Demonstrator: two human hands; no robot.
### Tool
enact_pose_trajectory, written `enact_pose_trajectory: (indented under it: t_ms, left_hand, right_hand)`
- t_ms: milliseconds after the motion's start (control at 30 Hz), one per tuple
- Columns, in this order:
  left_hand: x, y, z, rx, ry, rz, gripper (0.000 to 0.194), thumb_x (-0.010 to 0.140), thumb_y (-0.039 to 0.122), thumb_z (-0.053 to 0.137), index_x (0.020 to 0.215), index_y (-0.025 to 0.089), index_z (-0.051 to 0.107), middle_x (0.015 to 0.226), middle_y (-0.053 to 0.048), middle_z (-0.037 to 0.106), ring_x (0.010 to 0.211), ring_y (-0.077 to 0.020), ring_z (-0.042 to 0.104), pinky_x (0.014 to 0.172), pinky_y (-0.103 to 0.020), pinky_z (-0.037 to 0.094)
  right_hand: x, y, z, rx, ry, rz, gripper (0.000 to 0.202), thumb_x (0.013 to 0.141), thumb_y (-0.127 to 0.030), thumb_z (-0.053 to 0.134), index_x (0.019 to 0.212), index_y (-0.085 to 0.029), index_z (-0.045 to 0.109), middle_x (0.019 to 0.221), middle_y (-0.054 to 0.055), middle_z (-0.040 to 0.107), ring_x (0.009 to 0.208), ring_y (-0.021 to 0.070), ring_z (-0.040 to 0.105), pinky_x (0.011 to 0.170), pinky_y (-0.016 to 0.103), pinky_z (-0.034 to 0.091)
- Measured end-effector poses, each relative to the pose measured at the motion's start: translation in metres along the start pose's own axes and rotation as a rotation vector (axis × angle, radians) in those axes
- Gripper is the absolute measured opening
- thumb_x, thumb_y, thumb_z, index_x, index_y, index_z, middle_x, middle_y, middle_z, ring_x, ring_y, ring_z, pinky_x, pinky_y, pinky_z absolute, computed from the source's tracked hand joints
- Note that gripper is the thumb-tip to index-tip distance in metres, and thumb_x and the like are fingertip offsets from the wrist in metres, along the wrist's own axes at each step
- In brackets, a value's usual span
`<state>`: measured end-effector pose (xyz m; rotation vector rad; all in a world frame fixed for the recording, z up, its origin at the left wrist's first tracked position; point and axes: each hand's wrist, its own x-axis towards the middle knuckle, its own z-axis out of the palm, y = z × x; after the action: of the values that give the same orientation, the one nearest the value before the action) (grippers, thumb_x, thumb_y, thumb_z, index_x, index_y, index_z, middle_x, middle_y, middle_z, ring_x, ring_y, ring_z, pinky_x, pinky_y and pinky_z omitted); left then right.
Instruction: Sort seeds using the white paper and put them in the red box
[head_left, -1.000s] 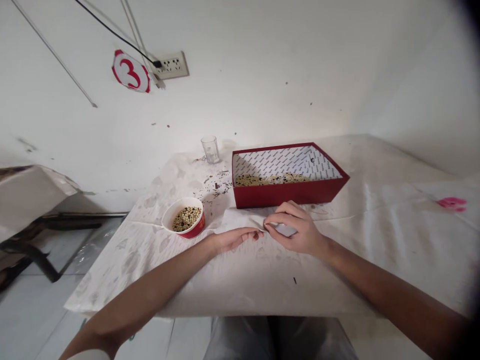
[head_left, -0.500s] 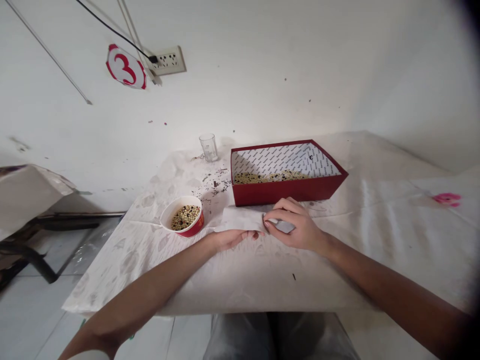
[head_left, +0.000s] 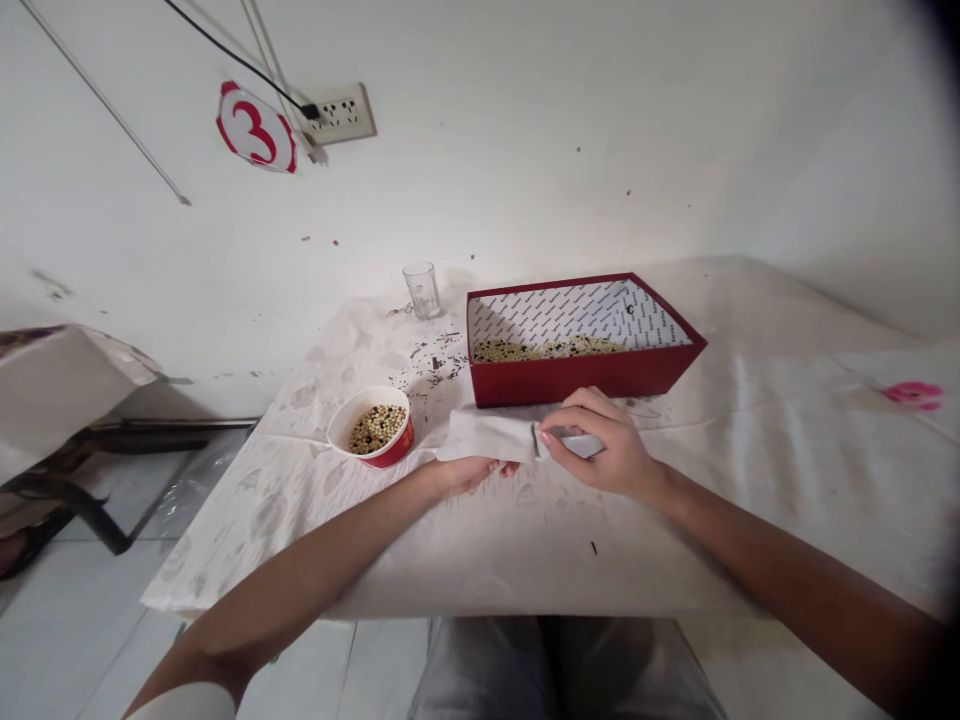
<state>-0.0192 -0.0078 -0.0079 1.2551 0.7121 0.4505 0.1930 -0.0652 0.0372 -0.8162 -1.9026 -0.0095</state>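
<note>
My left hand lies palm up beneath a white sheet, paper or tissue, and supports it with the fingers partly hidden below. At the sheet's right edge my right hand is closed in a pinch. Whatever is between its fingertips is too small to make out. Just left of those fingertips, a short dark strip shows on the sheet's edge. Behind both hands stands a red box with a patterned lining, holding mixed pale and black grains. To the left is a red and white paper bowl of similar grains.
A clear glass stands near the wall. Dark shreds are scattered between glass and bowl, and one dark sliver lies near the front of the cloth-covered table. A socket strip is on the wall.
My right fingertips have shifted slightly right, away from the sheet's edge, and the dark strip there now shows plainly. My left hand keeps its place under the sheet. The view has shifted a little.
</note>
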Motion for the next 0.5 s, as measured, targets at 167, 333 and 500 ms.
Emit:
enact_pose_trajectory:
  t_ms: [167, 333, 500]
  left_hand:
    - [-0.004, 0.007, 0.003, 0.033, -0.073, 0.039, 0.021, 0.077, 0.022, 0.055, 0.056, 0.021, 0.05, 0.054, 0.001, 0.049, 0.056, -0.0128, 0.042, 0.058, -0.03, 0.033]
    - [-0.003, 0.007, 0.003, 0.019, -0.066, 0.03, 0.02, 0.081, 0.022, 0.058, 0.061, 0.02, 0.058, 0.06, 0.0, 0.056, 0.062, -0.015, 0.048, 0.065, -0.031, 0.038]
    - [0.003, -0.002, 0.0, -0.077, 0.034, -0.013, 0.017, 0.075, 0.022, 0.074, 0.064, 0.021, 0.061, 0.066, 0.001, 0.058, 0.067, -0.0146, 0.048, 0.071, -0.031, 0.037]
  right_hand:
    - [-0.001, 0.003, 0.002, -0.024, -0.077, 0.011, 0.015, 0.09, -0.015, 0.069, 0.101, -0.026, 0.071, 0.083, 0.0, 0.065, 0.07, 0.015, 0.059, 0.071, 0.036, 0.046]
    - [-0.001, 0.005, 0.003, -0.005, -0.072, 0.046, 0.015, 0.089, -0.015, 0.07, 0.1, -0.025, 0.072, 0.083, 0.0, 0.063, 0.069, 0.0144, 0.056, 0.068, 0.034, 0.044]
    - [0.0, 0.001, 0.001, 0.038, -0.1, 0.09, 0.015, 0.087, -0.015, 0.068, 0.097, -0.025, 0.071, 0.083, 0.0, 0.061, 0.068, 0.0142, 0.054, 0.067, 0.034, 0.044]
